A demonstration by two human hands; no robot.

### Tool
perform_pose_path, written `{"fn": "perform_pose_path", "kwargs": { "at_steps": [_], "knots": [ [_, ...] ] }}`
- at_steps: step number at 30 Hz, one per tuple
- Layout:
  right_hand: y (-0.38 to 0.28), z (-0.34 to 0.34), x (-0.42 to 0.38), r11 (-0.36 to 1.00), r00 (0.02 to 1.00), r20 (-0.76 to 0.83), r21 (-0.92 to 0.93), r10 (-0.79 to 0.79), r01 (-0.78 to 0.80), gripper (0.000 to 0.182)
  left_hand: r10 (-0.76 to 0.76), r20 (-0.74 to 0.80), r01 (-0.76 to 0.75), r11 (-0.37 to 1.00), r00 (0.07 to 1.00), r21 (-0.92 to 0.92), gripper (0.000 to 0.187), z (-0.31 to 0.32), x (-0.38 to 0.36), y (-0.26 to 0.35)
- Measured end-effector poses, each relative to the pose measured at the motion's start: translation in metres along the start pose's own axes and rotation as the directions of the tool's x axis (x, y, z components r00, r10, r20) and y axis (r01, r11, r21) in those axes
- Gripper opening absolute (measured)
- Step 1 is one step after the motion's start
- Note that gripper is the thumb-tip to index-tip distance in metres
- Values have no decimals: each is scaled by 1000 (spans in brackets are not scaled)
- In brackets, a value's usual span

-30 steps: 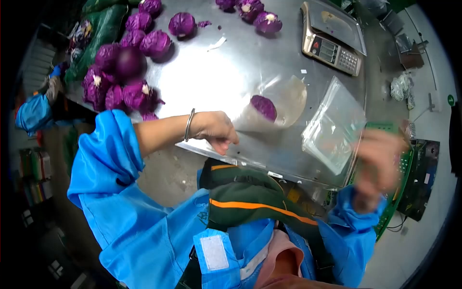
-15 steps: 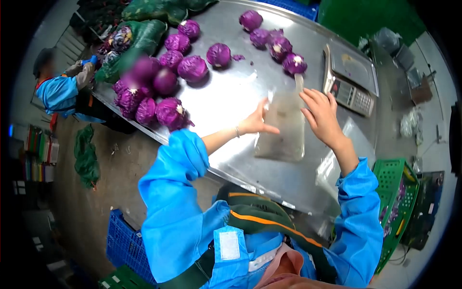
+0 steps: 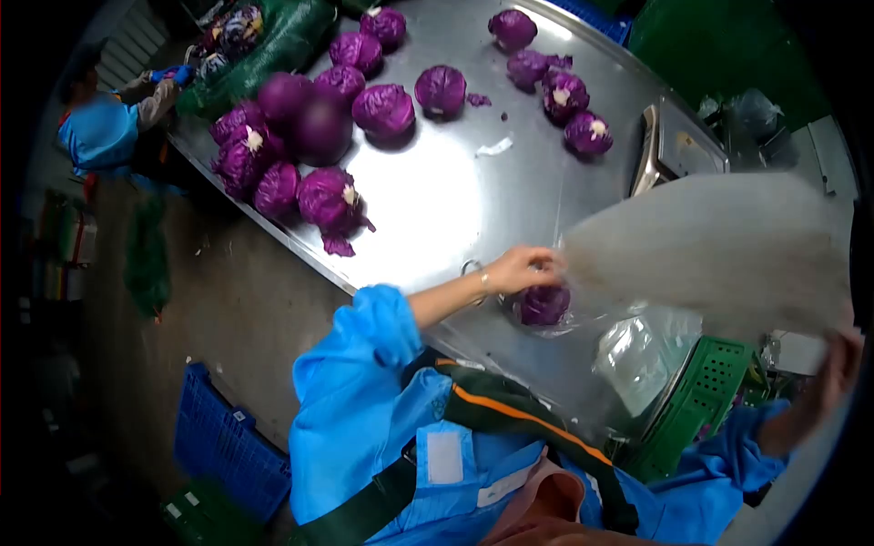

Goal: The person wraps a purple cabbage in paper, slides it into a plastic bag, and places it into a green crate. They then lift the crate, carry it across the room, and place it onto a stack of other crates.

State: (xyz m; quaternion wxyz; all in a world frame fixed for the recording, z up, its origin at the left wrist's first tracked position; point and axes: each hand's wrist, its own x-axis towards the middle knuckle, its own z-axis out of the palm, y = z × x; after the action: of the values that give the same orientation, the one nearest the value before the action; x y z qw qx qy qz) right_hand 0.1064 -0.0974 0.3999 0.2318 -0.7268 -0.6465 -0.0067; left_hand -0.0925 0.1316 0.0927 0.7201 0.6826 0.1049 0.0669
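Observation:
A large translucent plastic bag is stretched out in the air, blurred by motion. My left hand is closed with curled fingers on its near left end. At the far right, my right hand is smeared but appears to grip the bag's other end. Just below my left fingers, a red cabbage rests on the metal table, with clear plastic around it. Beside my left wrist lies a small ring-shaped thing whose kind I cannot make out.
Several red cabbages lie at the table's left, and others at the back. A scale stands to the right, partly hidden by the bag. Clear plastic lies near a green crate. A co-worker stands at the left.
My hands were over flat plastic on the table; now a bag is spread between them. My right hand has swung far right and down. A red cabbage now shows below my left hand.

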Motion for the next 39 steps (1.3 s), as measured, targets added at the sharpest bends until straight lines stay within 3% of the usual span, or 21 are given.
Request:
{"fn": "perform_pose_path", "kwargs": {
  "at_steps": [1,3,4,6,7,9,11,12,13,14,15,16,17,19,21,22,25,27,29,33,39],
  "knots": [
    [6,-14,-24,998,996,-73,-1,58,-58,15,1,-23,2,992,1000,126,26,8,11,-3],
    [14,-38,-70,984,956,-238,-6,169,-176,18,251,-1,-248,957,968,152,21,24,14,10],
    [15,-50,-89,970,922,-315,-14,226,-243,20,444,148,-468,827,884,312,20,27,12,26],
    [-20,-8,-71,912,937,-285,-293,203,-286,7,660,489,-817,395,570,419,20,24,-10,45],
    [-25,26,-62,819,983,-89,-544,159,-182,12,641,498,-799,343,584,494,21,25,-24,33],
    [-7,110,-81,853,916,-13,-358,402,-380,36,549,475,-719,424,688,551,17,17,-53,23],
    [-30,177,-64,951,954,-20,-76,300,-300,49,432,468,-636,469,770,613,17,15,-71,45],
    [-44,198,-51,964,963,95,63,251,-257,47,330,450,-557,536,830,635,17,12,-81,70],
    [-45,227,-53,963,961,108,53,256,-263,42,215,450,-486,570,866,663,43,3,-90,82],
    [-43,247,-59,952,951,132,89,279,-292,40,-69,236,-76,827,969,556,56,-4,-101,92],
    [-39,262,-63,942,943,153,118,294,-313,37,-397,83,352,878,914,324,71,-7,-106,103],
    [-38,269,-64,933,936,181,146,301,-328,35,-719,40,714,694,694,91,96,-5,-95,120],
    [-41,271,-63,931,944,139,172,300,-321,32,-798,-45,794,589,601,148,105,8,-97,113],
    [-52,272,-62,920,949,59,235,309,-314,24,-802,-30,663,471,597,582,87,35,-111,79],
    [-59,256,-68,877,941,55,348,335,-332,10,-694,19,560,597,720,574,54,38,-133,32],
    [-68,248,-77,823,940,115,457,322,-338,9,-715,24,614,617,699,492,33,39,-130,44],
    [-103,255,-116,625,914,182,680,362,-383,6,-695,43,533,588,718,608,35,37,-116,87],
    [-123,262,-121,480,857,197,758,476,-441,8,-829,50,649,472,557,596,48,42,-98,94],
    [-132,270,-125,490,836,235,719,496,-493,10,-903,100,782,414,419,466,53,49,-93,83],
    [-153,270,-153,208,754,377,808,539,-552,14,-897,185,693,429,400,579,51,70,-96,76],
    [-171,275,-164,481,754,4,768,657,-423,12,-840,158,664,513,519,544,38,73,-112,89]
  ]
}}
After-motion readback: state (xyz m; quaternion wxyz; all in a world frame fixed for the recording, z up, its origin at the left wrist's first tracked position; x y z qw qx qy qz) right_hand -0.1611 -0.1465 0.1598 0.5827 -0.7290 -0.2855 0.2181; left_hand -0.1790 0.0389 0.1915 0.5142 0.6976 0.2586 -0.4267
